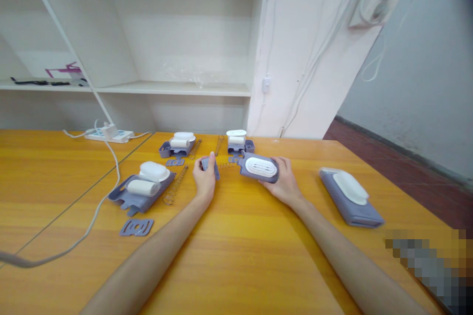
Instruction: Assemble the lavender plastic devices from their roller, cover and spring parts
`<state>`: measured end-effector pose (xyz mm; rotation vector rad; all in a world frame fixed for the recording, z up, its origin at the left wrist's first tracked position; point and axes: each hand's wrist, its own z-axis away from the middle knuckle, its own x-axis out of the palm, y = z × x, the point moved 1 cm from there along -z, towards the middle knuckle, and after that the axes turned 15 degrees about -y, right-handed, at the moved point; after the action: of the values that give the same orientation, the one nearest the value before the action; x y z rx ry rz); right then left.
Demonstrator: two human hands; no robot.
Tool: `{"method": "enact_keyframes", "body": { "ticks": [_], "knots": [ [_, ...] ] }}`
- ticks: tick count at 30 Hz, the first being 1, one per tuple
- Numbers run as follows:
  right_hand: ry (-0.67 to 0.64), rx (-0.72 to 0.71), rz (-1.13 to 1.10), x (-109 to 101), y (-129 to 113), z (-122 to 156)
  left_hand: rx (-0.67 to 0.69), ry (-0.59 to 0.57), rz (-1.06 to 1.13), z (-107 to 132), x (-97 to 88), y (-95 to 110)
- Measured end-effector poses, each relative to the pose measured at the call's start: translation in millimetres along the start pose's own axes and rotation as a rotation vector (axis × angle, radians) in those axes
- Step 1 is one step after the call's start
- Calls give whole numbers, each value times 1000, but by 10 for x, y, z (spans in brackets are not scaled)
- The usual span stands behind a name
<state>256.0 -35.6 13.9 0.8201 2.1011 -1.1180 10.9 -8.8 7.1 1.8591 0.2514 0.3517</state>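
My left hand (205, 177) is closed around a small grey-purple plastic piece (216, 169), its thumb pointing up; the fingers hide most of the piece. To the right, my right hand (284, 182) grips one end of a grey-purple plastic housing (248, 173) from below and behind. A white oval part (261, 167) with dark slots sits on the side of the housing facing me. A gap separates the two held pieces, and both appear raised over the table. Behind them, a thin coil spring (226, 165) lies partly hidden.
Similar grey housings with white parts lie left (138, 199), back left (176, 147) and back centre (236, 145). A closed-looking unit (351, 199) lies right. Springs (176, 187) and flat slotted grey plates (136, 227) lie nearby. A white cable (111, 177) crosses the left side from a power strip (111, 134).
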Motion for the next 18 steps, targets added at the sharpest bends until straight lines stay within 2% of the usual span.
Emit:
{"method": "enact_keyframes", "body": {
  "ticks": [4,11,18],
  "knots": [
    [5,-20,22,-10,8,2,28,-86,21,18,22,33],
    [-48,-76,74,-47,-18,24,13,-56,15,8,-8,19],
    [-86,-153,109,-42,-85,39,16,-229,-22,46,36,53]
  ]
}}
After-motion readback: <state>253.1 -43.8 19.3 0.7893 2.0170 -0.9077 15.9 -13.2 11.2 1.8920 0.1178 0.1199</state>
